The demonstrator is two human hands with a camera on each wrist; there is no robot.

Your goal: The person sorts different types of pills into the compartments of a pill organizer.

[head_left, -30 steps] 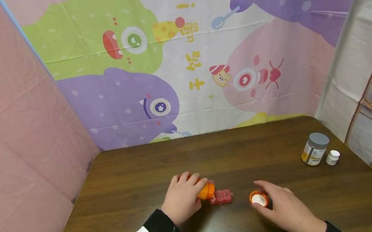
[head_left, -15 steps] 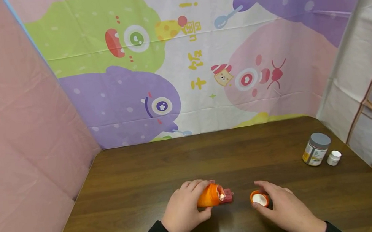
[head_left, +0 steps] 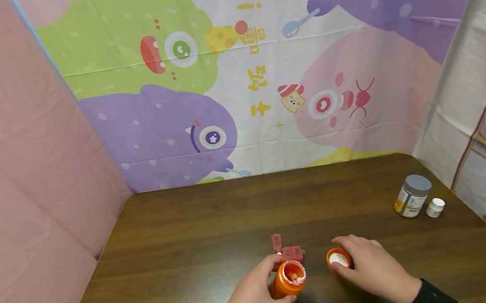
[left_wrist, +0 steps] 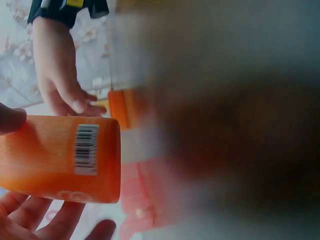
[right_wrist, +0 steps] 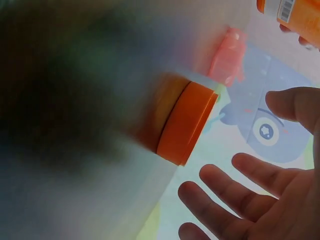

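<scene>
My left hand point(head_left: 255, 295) grips an orange pill bottle point(head_left: 278, 287), thumb on one side and fingers on the other. Its uncapped mouth tips toward the head camera and shows pale pills inside; a barcode label shows in the left wrist view. Just beyond the bottle, partly hidden by it, lies a red pill organizer point(head_left: 292, 253) with one lid point(head_left: 277, 241) raised and a pale pill by it. An orange cap point(head_left: 338, 258), white inside up, lies on the table. Beside it my right hand point(head_left: 375, 266) rests with fingers spread; the right wrist view shows them apart from the cap point(right_wrist: 187, 122).
At the back right of the brown wooden table point(head_left: 196, 217) stand a grey-lidded jar point(head_left: 412, 196) and a small white bottle point(head_left: 435, 207). A cartoon-print curtain point(head_left: 269, 143) hangs behind the table, with a pink curtain point(head_left: 41, 194) on the left.
The left hand has drawn the bottle back toward the body and turned its mouth upward from over the organizer, uncovering the raised lid. The right hand has stayed beside the cap.
</scene>
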